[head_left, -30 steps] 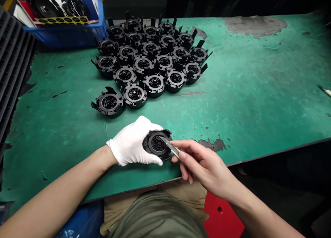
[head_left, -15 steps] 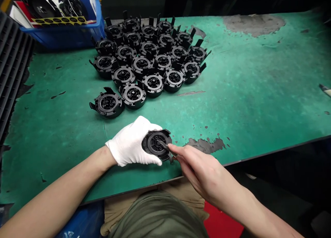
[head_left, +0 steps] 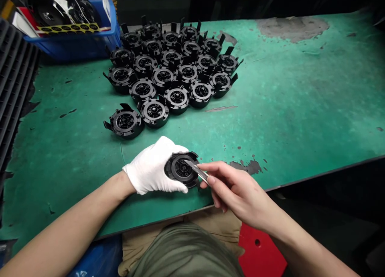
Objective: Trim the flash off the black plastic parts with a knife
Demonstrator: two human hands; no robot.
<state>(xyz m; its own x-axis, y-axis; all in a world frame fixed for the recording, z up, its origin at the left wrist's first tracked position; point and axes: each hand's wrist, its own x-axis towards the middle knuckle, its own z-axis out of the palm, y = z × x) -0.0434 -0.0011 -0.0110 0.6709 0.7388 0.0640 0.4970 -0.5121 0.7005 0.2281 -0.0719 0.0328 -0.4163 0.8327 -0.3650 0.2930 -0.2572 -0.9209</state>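
Observation:
My left hand [head_left: 155,166], in a white glove, is closed around a round black plastic housing [head_left: 177,174] near the table's front edge. The housing's ribbed face is turned up toward me. My bare right hand [head_left: 233,186] pinches a slim craft knife [head_left: 199,173] between thumb and fingers. Its pointed blade lies over the middle of the housing; whether the tip touches the plastic I cannot tell. Beyond my hands, several similar black housings [head_left: 177,98] with upright tabs stand grouped on the green table.
The green table mat [head_left: 288,100] is worn, with grey bare patches. A blue bin [head_left: 75,48] holding black parts and card stands at the back left. Ridged dark panels [head_left: 15,80] border the left edge. A red piece [head_left: 261,249] shows below the table.
My right hand has shifted slightly right and turned, its fingers loosened, and more of the knife shows. The left hand and the housing have hardly moved.

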